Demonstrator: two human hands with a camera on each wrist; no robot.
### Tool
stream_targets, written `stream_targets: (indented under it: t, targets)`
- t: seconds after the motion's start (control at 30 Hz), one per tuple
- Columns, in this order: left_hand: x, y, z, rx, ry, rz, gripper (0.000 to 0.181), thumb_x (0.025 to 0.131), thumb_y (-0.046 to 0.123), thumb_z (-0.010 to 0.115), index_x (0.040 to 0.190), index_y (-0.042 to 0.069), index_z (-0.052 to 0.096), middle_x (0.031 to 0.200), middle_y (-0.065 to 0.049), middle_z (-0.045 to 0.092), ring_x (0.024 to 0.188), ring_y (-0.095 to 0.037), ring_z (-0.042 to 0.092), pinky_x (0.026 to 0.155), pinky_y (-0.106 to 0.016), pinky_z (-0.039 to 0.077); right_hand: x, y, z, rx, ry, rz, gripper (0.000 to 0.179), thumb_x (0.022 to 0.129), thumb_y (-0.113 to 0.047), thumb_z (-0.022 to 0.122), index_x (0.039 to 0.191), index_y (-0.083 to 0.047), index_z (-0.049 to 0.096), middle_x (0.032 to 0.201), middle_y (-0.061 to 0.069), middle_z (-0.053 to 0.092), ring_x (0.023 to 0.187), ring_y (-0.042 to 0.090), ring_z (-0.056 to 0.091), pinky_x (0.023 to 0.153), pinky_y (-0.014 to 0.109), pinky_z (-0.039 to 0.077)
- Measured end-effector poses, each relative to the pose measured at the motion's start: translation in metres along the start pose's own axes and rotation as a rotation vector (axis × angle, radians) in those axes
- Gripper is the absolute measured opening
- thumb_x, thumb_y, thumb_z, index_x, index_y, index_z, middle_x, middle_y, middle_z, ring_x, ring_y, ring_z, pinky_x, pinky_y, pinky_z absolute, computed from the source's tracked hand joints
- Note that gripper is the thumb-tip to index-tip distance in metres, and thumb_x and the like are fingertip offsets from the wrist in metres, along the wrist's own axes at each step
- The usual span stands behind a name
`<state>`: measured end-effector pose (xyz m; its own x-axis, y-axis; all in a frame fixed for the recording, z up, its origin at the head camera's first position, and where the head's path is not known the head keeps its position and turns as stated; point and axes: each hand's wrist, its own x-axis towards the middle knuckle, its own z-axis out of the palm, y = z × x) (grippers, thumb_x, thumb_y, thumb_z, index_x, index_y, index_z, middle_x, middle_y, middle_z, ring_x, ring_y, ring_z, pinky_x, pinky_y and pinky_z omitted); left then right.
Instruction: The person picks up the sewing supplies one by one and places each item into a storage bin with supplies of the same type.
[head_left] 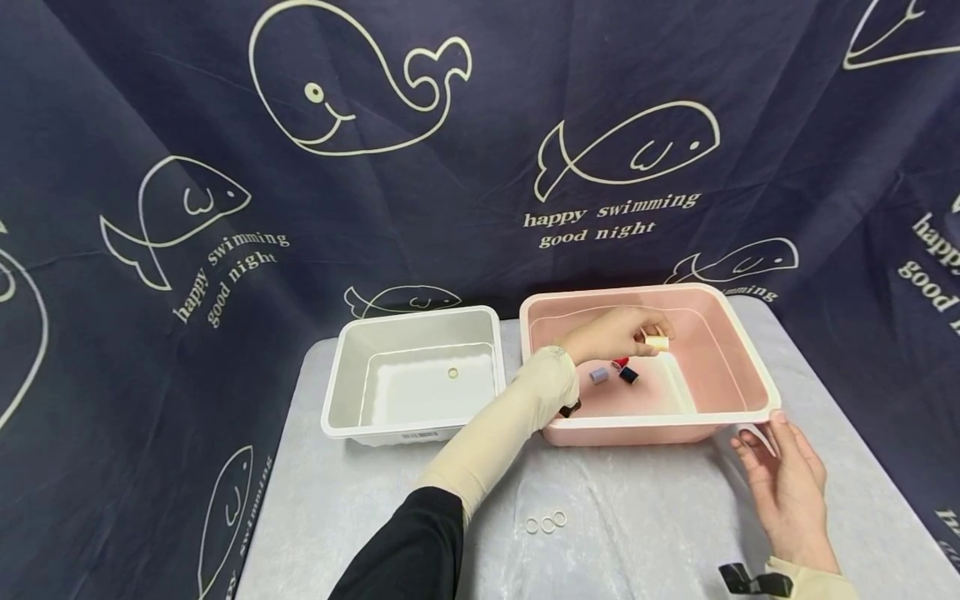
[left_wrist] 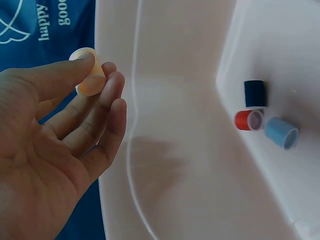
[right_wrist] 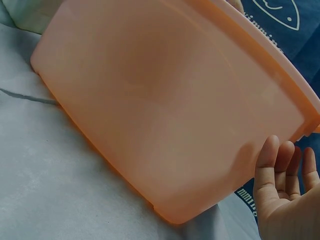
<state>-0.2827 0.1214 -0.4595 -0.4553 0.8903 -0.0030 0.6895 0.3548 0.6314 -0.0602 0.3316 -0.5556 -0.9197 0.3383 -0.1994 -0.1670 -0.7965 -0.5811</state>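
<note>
My left hand (head_left: 618, 333) is over the pink tub (head_left: 622, 436), pinching a pale yellow thread spool (head_left: 657, 342) between thumb and fingers. In the left wrist view the spool (left_wrist: 91, 85) shows at the fingertips. Below it on the tub floor lie a light blue spool (head_left: 598, 376), a red spool (head_left: 620, 362) and a dark navy spool (head_left: 628, 376), close together. My right hand (head_left: 791, 483) is at the tub's front right corner, its fingertips right at the rim. The right wrist view shows those fingers (right_wrist: 269, 160) extended upward beside the tub's outer wall.
To the left stands a white tub (head_left: 414, 313) with one small ring (head_left: 453, 373) inside. Three small rings (head_left: 547, 525) lie near the front of the cloth-covered table (head_left: 637, 517). A dark blue curtain (head_left: 480, 208) with fish drawings hangs behind the tubs.
</note>
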Motion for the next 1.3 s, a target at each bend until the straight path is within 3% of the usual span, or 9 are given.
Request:
stream_targets:
  t: [0.2,0.43,0.87,1.07,1.3]
  targets:
    - [0.003,-0.009,0.008,0.042,-0.005,-0.012,0.031,0.099,0.013,0.071,0.129,0.008,0.068,0.122,0.000,0.070,0.101,-0.005,0.065,0.089,-0.008,0.047,-0.001,0.001,-0.001,0.023,-0.019,0.002,0.025,0.108,-0.010,0.053,0.118,-0.001,0.073,0.109,0.010,0.077,0.083,0.024,0.070,0.078,0.036,0.064]
    - [0.004,-0.009,0.010,0.068,-0.017,-0.021,0.030,0.099,0.014,0.072,0.129,0.010,0.068,0.120,0.000,0.071,0.103,-0.007,0.067,0.089,-0.008,0.046,-0.001,0.001,0.001,0.047,-0.043,0.003,0.027,0.109,-0.010,0.050,0.118,0.000,0.073,0.108,0.011,0.077,0.083,0.025,0.069,0.078,0.036,0.064]
    - [0.017,-0.010,0.021,0.153,-0.096,-0.009,0.032,0.098,0.013,0.071,0.130,0.008,0.068,0.122,-0.002,0.073,0.111,-0.008,0.065,0.092,-0.010,0.045,-0.001,0.001,-0.001,0.047,-0.063,-0.006,0.026,0.110,-0.009,0.048,0.117,0.000,0.072,0.105,0.012,0.076,0.083,0.026,0.070,0.078,0.037,0.064]
    - [0.025,-0.013,0.028,0.266,-0.136,0.015,0.027,0.097,0.014,0.072,0.124,0.009,0.073,0.116,0.001,0.074,0.103,-0.007,0.064,0.090,-0.011,0.045,0.000,0.001,-0.001,0.003,-0.031,-0.019,0.023,0.108,-0.009,0.051,0.114,0.000,0.072,0.105,0.011,0.076,0.083,0.024,0.070,0.077,0.035,0.064]
    - [0.030,-0.016,0.036,0.269,-0.145,-0.002,0.025,0.093,0.012,0.075,0.117,0.010,0.073,0.106,0.002,0.073,0.093,-0.007,0.059,0.084,-0.013,0.044,-0.001,0.000,0.000,-0.024,0.004,-0.028,0.022,0.107,-0.010,0.055,0.113,-0.001,0.074,0.105,0.009,0.077,0.082,0.022,0.070,0.075,0.034,0.064]
